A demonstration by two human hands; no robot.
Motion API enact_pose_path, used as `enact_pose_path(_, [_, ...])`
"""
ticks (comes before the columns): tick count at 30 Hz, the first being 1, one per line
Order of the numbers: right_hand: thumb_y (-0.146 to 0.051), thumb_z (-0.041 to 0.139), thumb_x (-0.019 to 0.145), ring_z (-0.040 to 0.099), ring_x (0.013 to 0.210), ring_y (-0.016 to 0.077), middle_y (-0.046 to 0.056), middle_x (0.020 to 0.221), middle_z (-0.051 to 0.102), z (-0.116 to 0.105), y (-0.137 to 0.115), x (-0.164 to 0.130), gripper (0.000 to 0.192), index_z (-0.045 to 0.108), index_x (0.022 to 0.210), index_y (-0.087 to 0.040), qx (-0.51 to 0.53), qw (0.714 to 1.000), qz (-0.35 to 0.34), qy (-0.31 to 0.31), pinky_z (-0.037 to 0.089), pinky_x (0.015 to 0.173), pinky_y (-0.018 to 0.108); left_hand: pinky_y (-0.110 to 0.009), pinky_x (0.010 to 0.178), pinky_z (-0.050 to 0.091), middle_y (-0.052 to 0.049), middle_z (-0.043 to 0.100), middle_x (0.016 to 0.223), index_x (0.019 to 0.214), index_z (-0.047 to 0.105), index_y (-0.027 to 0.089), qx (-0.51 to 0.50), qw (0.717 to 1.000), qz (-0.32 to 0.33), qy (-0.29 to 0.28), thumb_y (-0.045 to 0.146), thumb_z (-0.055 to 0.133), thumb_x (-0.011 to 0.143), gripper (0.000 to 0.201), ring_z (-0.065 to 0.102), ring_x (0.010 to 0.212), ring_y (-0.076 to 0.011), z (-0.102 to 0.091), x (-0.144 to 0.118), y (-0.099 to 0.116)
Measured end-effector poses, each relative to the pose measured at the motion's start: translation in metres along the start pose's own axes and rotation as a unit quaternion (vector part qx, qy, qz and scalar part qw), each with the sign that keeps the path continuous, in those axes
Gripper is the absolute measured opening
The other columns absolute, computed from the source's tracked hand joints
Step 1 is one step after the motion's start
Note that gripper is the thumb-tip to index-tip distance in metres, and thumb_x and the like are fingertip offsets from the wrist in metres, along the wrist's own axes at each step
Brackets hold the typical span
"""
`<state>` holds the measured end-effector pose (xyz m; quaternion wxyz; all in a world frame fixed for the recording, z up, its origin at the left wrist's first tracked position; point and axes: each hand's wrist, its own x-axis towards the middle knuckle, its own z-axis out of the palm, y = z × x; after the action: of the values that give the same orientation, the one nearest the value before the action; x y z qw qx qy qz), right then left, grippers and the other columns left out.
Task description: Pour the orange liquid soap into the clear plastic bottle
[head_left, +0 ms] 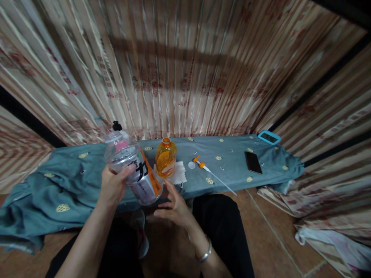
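My left hand (113, 184) is wrapped round a large clear plastic bottle (142, 179) with an orange and white label, holding it tilted above the bench's front edge. Below the base of that bottle, my right hand (174, 208) has its fingers apart and nothing in it; whether a fingertip touches the bottle I cannot tell. An uncapped, see-through orange bottle (166, 157) stands upright on a white napkin (180, 172), just beyond my right fingers. To its right lies an orange and white pump head (200, 163) with a long tube, beside a small white disc (191, 165).
A black phone (253, 162) and a blue-rimmed device (269, 137) lie at the right of the cloth-covered bench (228, 148). Behind the held bottle, a black top (117, 126) shows on a partly hidden clear container. A striped curtain (185, 69) hangs close behind.
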<state>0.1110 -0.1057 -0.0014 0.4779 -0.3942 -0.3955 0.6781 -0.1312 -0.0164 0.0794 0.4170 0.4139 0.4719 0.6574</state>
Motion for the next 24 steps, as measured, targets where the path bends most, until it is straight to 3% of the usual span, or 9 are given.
enact_pose_path(4, [-0.043, 0.128, 0.067, 0.094, 0.135, 0.0370, 0.014, 0.162, 0.089, -0.024, 0.008, 0.009, 0.100, 0.084, 0.157, -0.033, -0.057, 0.995, -0.024, 0.081, 0.076, 0.105, 0.048, -0.069, 0.134, 0.068, -0.007, 0.098, 0.146, 0.140, 0.085, 0.030, 0.047, 0.992, 0.079, 0.086, 0.063, 0.118, 0.062, 0.090, 0.087, 0.147, -0.0482, -0.014, 0.035, -0.022])
enact_pose_path(7, [-0.053, 0.124, 0.075, 0.096, 0.127, 0.0370, 0.015, 0.151, 0.093, -0.037, 0.012, 0.020, 0.094, 0.084, 0.156, -0.028, -0.104, 0.985, -0.046, 0.133, 0.076, 0.105, 0.050, -0.064, 0.140, 0.063, -0.004, 0.090, 0.164, 0.152, 0.078, 0.033, 0.124, 0.980, 0.119, 0.101, 0.061, 0.116, 0.068, 0.096, 0.078, 0.162, -0.0480, -0.023, 0.058, -0.038])
enact_pose_path(10, [-0.054, 0.117, 0.085, 0.096, 0.126, 0.0387, 0.019, 0.155, 0.094, -0.045, 0.016, 0.032, 0.087, 0.082, 0.158, -0.023, -0.151, 0.972, -0.067, 0.169, 0.080, 0.106, 0.057, -0.060, 0.136, 0.065, -0.003, 0.088, 0.159, 0.155, 0.074, 0.029, 0.194, 0.966, 0.136, 0.104, 0.056, 0.117, 0.071, 0.098, 0.079, 0.158, -0.0445, -0.027, 0.074, -0.051])
enact_pose_path(15, [-0.029, 0.104, 0.101, 0.092, 0.144, 0.0417, 0.021, 0.171, 0.089, -0.056, 0.018, 0.049, 0.064, 0.082, 0.161, -0.020, -0.233, 0.943, -0.094, 0.220, 0.074, 0.129, 0.070, -0.060, 0.129, 0.069, -0.012, 0.085, 0.151, 0.156, 0.069, 0.025, 0.241, 0.953, 0.130, 0.130, 0.033, 0.118, 0.061, 0.107, 0.084, 0.142, -0.0395, -0.019, 0.080, -0.068])
enact_pose_path(19, [-0.028, 0.108, 0.097, 0.087, 0.158, 0.0463, 0.025, 0.177, 0.087, -0.058, 0.003, 0.061, 0.079, 0.078, 0.170, -0.019, -0.278, 0.925, -0.110, 0.236, 0.065, 0.142, 0.075, -0.060, 0.133, 0.067, -0.012, 0.084, 0.156, 0.158, 0.068, 0.028, 0.244, 0.951, 0.130, 0.139, 0.034, 0.119, 0.059, 0.112, 0.083, 0.144, -0.0402, -0.014, 0.065, -0.077])
enact_pose_path(22, [-0.041, 0.121, 0.077, 0.075, 0.176, 0.0527, 0.031, 0.189, 0.077, -0.050, -0.016, 0.074, 0.120, 0.068, 0.182, -0.017, -0.292, 0.920, -0.131, 0.226, 0.057, 0.151, 0.073, -0.059, 0.135, 0.067, -0.015, 0.081, 0.161, 0.162, 0.066, 0.027, 0.235, 0.954, 0.134, 0.130, 0.037, 0.120, 0.060, 0.116, 0.083, 0.148, -0.0425, -0.016, 0.055, -0.079])
enact_pose_path(24, [-0.049, 0.126, 0.065, 0.065, 0.185, 0.0553, 0.028, 0.196, 0.071, -0.041, -0.029, 0.086, 0.138, 0.066, 0.185, -0.020, -0.295, 0.919, -0.147, 0.216, 0.055, 0.152, 0.072, -0.060, 0.139, 0.066, -0.018, 0.078, 0.168, 0.166, 0.062, 0.024, 0.223, 0.957, 0.135, 0.125, 0.038, 0.121, 0.060, 0.122, 0.080, 0.154, -0.0438, -0.018, 0.052, -0.080])
